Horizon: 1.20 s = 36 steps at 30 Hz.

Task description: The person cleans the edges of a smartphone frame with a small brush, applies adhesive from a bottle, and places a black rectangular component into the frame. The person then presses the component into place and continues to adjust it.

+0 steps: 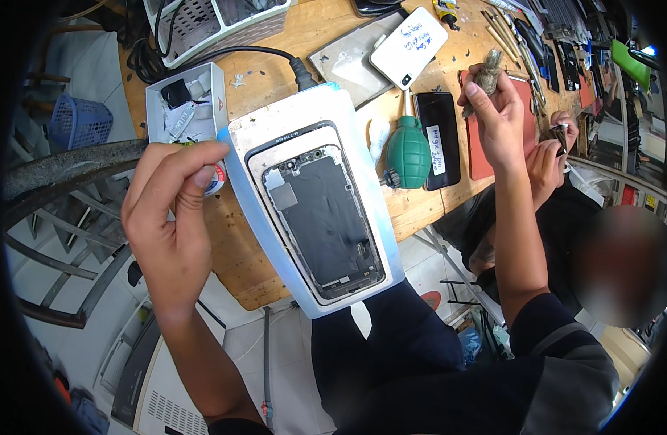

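Note:
A phone screen assembly (326,217), its inner side up, lies in a dark-rimmed recess of a white plate with blue edges (240,138) in front of me. At the plate's upper left corner is my left hand (170,210). Its index finger reaches to the edge, thumb apart, the other fingers curled, and nothing shows in it. My right hand (496,109) is raised over a red mat (530,116), fingers closed around a worn, grey-brown, bundle-like piece (491,69); its exact kind is unclear. A green rubber air blower (409,154) stands between plate and right hand.
Right of the blower lies a black phone (449,123) with a label; behind it, a white phone (409,49) rests on a grey tray (340,64). A white parts box (219,94) stands left. Another person's hands (547,163) hold a small dark thing at right.

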### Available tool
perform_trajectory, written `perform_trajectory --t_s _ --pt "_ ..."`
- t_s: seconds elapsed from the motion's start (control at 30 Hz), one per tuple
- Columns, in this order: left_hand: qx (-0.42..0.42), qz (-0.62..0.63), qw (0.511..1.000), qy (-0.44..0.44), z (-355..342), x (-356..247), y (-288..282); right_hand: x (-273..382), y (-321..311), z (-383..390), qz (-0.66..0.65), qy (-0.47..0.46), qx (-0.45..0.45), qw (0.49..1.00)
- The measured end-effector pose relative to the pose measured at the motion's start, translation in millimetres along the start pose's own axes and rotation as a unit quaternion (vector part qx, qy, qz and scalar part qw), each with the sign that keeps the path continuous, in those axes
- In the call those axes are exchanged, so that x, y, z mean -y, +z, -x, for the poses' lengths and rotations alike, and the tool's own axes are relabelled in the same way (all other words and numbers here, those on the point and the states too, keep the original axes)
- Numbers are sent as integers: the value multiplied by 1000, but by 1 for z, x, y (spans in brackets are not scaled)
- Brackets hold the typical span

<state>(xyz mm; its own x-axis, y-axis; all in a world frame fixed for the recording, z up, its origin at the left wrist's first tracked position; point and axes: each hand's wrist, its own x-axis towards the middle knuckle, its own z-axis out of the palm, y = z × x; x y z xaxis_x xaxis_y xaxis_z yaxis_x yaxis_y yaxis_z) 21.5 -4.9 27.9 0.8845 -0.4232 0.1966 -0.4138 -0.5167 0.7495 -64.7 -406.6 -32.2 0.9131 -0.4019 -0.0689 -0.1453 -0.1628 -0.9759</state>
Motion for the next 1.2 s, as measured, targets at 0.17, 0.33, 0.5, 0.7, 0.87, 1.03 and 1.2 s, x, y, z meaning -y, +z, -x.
perform_trajectory --t_s 0.17,0.33,0.5,0.7,0.87,1.03,1.2 --pt "-7 -1 1000 19 -9 2 1 0 3 6 4 -4 1 1000" --pt "-8 -2 1000 19 -16 3 1 -2 5 11 -9 3 7 1000" --pt "-7 18 999 33 -25 7 4 -1 7 13 -7 5 11 1000" --pt "3 16 999 29 -31 8 2 0 9 15 -12 2 15 1000" --pt "5 23 999 29 -36 7 3 0 11 16 -16 8 13 1000" --pt "8 14 999 46 -44 6 3 1 12 17 -12 14 17 1000" --pt "23 32 999 37 -51 3 3 1 14 18 -29 10 26 999"
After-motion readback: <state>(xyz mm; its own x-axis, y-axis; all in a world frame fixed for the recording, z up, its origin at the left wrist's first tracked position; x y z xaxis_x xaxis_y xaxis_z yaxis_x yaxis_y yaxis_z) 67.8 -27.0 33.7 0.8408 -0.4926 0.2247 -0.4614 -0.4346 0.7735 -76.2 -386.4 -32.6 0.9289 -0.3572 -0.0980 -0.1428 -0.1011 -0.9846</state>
